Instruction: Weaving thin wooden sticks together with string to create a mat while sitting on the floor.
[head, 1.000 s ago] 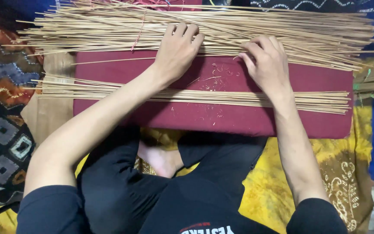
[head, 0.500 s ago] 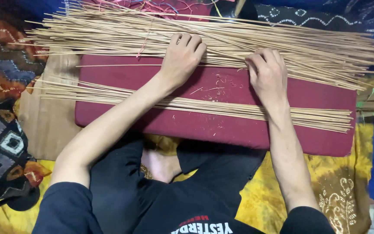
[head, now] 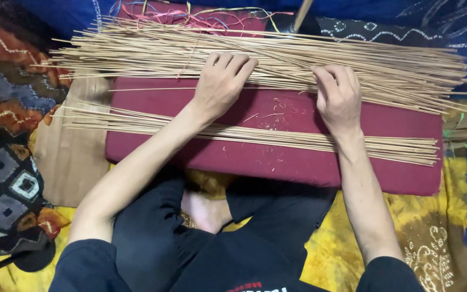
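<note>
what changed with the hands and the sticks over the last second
Very little changed. The left hand and right hand stay palm-down, fingertips on the near edge of the big pile of thin sticks; the fingers look slightly more curled. Nothing was picked up or released. The thinner row of sticks still lies under both forearms on the maroon cushion. Mostly the view shifted.

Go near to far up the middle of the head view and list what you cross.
Black trousers → bare foot → maroon cushion → thin row of sticks → left hand and right hand → big spread of sticks → coloured threads.
</note>
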